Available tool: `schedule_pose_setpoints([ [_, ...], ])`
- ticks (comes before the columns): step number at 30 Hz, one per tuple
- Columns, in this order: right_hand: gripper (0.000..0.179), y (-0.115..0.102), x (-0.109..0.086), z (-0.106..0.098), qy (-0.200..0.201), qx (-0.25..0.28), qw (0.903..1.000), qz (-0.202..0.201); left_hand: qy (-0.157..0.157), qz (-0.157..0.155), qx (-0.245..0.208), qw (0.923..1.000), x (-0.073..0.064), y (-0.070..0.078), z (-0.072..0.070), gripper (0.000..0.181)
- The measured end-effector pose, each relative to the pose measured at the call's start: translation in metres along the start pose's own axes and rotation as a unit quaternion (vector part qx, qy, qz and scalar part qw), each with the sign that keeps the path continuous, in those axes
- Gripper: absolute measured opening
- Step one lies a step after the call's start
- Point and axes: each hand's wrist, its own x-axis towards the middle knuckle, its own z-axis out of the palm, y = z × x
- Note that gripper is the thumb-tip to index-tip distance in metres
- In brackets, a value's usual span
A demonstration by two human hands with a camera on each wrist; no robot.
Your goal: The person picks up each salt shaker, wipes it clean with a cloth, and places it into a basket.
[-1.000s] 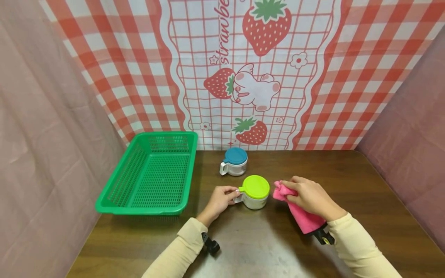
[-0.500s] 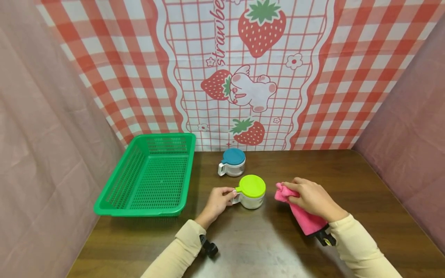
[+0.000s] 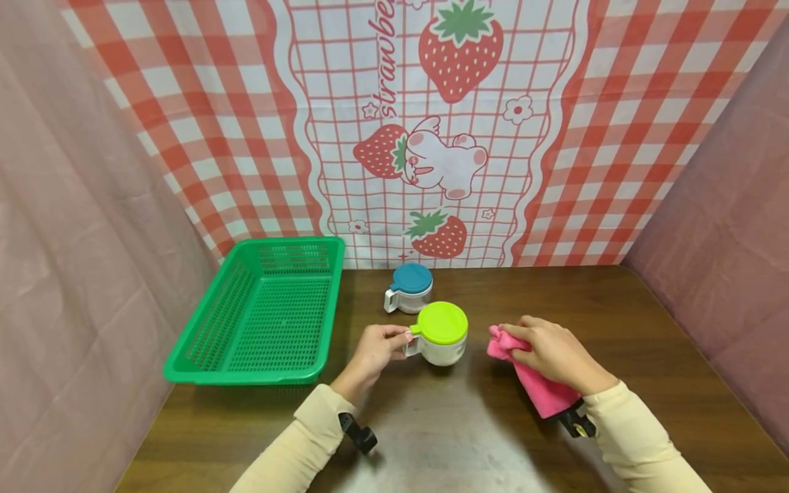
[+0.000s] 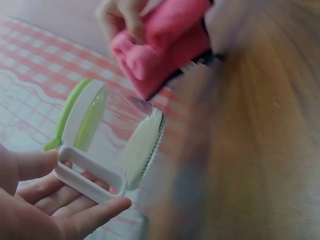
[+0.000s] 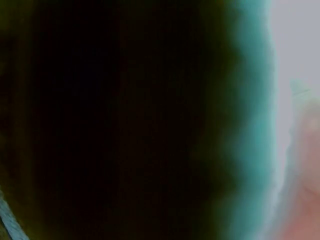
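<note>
My left hand (image 3: 372, 356) pinches the white handle of a clear seasoning jar (image 3: 442, 350) with a lime-green lid. In the left wrist view the thumb presses the top of the handle, with fingers beneath it, and pale contents show inside the jar (image 4: 135, 145). The jar looks slightly raised off the table. My right hand (image 3: 555, 349) grips a bunched pink cloth (image 3: 542, 387) to the right of the jar, apart from it. Something dark and close blocks most of the right wrist view.
A second seasoning jar (image 3: 411, 291) with a blue lid stands just behind the green-lidded one. To the left sits a green plastic basket (image 3: 335, 308) on the wooden table (image 3: 444, 438). A strawberry-patterned checked cloth (image 3: 246, 137) hangs at the back.
My left hand has moved a little left and up with the green-lidded jar. The right hand with the pink cloth stays nearly in place. The head view has shifted slightly.
</note>
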Motion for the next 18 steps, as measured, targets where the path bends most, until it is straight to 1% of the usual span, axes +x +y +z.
schedule_pose_setpoints([
  [3,0.031,0.001,0.000,0.000,0.003,-0.003,1.0000,0.001,0.006,-0.001,-0.015,0.9999,-0.002,0.015,-0.005,0.024],
  [6,0.022,0.002,0.000,0.001,0.005,-0.001,1.0000,0.006,0.018,-0.006,-0.026,0.9995,-0.002,0.030,-0.012,0.023],
  [10,0.019,0.003,-0.001,0.000,0.005,0.000,0.9999,0.010,0.034,-0.008,-0.026,0.9991,-0.002,0.047,-0.021,0.024],
  [15,0.034,0.003,-0.003,-0.001,-0.002,-0.002,1.0000,0.002,0.050,-0.009,-0.029,0.9983,0.000,0.064,-0.034,0.025],
  [18,0.036,0.003,-0.004,0.000,-0.004,0.001,1.0000,0.002,0.054,-0.014,-0.037,0.9978,0.002,0.072,-0.044,0.027],
])
